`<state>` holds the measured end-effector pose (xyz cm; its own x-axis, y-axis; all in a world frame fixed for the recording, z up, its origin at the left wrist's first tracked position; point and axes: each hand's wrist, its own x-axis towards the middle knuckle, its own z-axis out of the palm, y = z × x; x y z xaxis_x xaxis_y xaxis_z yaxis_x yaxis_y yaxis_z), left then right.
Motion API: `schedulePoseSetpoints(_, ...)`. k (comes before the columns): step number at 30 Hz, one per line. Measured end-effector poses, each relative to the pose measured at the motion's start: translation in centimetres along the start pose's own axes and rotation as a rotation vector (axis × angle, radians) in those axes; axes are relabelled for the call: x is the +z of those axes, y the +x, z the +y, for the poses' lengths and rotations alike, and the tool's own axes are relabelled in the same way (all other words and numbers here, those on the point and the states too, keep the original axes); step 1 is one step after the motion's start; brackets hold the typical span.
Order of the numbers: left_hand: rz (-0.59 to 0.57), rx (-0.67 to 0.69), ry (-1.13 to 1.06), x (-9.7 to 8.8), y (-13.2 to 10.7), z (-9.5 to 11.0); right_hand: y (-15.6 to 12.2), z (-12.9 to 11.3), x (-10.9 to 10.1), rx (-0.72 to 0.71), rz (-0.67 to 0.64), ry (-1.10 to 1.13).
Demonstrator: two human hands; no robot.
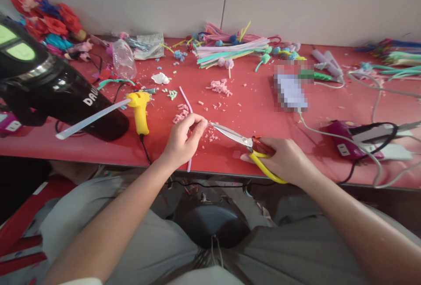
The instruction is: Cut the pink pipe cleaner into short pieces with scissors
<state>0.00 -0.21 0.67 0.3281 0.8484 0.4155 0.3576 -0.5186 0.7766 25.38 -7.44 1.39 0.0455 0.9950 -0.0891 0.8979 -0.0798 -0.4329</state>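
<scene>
My left hand (186, 138) is closed in a pinch, thumb against index finger. Whatever sits between those fingertips is too small to make out. A thin lilac pipe cleaner (186, 99) runs behind this hand, its lower end over the table's front edge; I cannot tell whether the hand grips it. In my right hand (285, 158) are scissors (232, 135) with yellow and red-orange handles. Their blades look nearly closed, and the tip points left, close to the left fingertips. Beneath lie pink trimmings (212, 135), beside a pile of short pink pieces (181, 113).
A yellow glue gun (140, 112) and a large black bottle (66, 92) stand on the left. Pipe cleaner bundles (230, 52) lie along the back of the red table (256, 96). On the right are a purple power strip (345, 140) and white cables (332, 132).
</scene>
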Motion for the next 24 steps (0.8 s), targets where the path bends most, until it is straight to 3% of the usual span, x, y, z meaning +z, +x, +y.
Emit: schedulePoseSetpoints(24, 0.007, -0.004, -0.016, 0.06, 0.07, -0.1, -0.1, 0.1, -0.13, -0.008, 0.016, 0.0)
